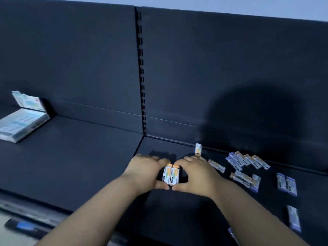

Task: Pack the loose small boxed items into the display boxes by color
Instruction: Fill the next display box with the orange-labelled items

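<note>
On the dark shelf [85, 157], my left hand [147, 172] and my right hand [193, 174] cup a small stack of orange-and-white boxes [171, 175] from both sides, fingers and thumbs curled round it. One more orange box [198, 148] stands upright just behind my right hand. Loose orange boxes [216, 166] and purple boxes [234, 161] lie scattered to the right. An open display box [21, 125] with its lid flap up sits at the far left of the shelf, blurred.
The shelf's dark back panel [230, 77] rises right behind the boxes, with a slotted upright [141, 77] in the middle. More purple boxes [286, 183] lie near the right front edge. A dark object with a blue label [24, 226] lies below the shelf at lower left.
</note>
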The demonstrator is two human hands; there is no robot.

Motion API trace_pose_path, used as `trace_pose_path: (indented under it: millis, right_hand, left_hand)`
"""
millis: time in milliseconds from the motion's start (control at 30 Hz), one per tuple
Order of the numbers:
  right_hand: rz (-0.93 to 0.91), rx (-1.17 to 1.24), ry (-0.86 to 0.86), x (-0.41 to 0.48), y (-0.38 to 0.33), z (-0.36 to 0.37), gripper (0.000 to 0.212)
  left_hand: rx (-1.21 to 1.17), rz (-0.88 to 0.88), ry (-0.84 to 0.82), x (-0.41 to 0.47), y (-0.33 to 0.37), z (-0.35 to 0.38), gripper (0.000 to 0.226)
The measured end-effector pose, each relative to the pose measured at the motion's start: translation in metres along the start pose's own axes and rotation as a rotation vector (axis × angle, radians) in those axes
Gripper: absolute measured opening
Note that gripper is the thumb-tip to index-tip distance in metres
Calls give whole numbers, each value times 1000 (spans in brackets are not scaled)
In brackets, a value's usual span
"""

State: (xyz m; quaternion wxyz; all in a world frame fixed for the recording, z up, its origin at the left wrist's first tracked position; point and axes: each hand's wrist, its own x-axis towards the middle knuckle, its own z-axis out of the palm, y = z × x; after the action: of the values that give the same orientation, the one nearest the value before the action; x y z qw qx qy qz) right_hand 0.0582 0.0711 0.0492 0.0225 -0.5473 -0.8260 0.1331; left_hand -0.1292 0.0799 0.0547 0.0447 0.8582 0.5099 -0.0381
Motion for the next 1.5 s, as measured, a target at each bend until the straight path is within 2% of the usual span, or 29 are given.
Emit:
trace_pose_path:
  millis: [200,400,900,1233,1500]
  right_hand:
    - [-90,31,-26,38,-49,2,65]
    - [-169,62,5,88,-129,13,66]
    - [-103,210,48,224,-373,56,70]
    - [-86,215,79,309,-425,58,66]
    - [-13,180,90,386,-430,53,72]
  left_hand:
    - [-39,-127,17,-38,-56,-2,71]
    - [-70,-217,74,-81,-138,-2,77]
    - [-62,-249,195,-207,-410,0,81]
    - [-92,-211,202,-191,-509,-7,79]
    - [-93,-153,86,-131,-570,-21,77]
